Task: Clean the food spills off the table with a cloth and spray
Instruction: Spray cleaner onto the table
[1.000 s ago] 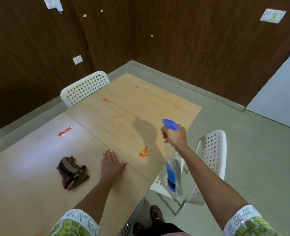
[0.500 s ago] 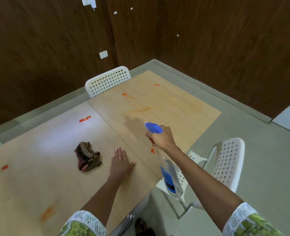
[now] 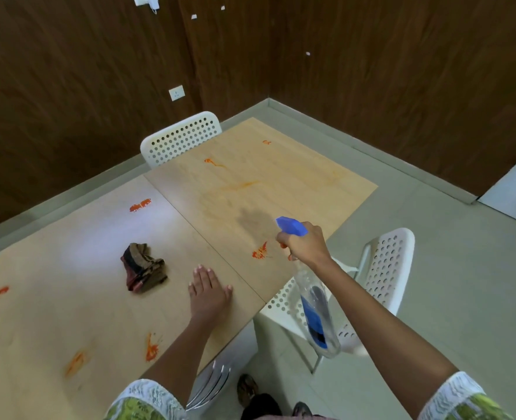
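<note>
Brown cloth (image 3: 144, 267) just beside flat left hand (image 3: 209, 294), untouched.

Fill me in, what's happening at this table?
A person is cleaning food spills. The right hand grips a spray bottle by its blue trigger head, nozzle pointed toward the orange spill just in front of it. The left hand rests flat on the table. The cloth lies crumpled and untouched beside it. Several other orange spills remain unwiped.
</note>
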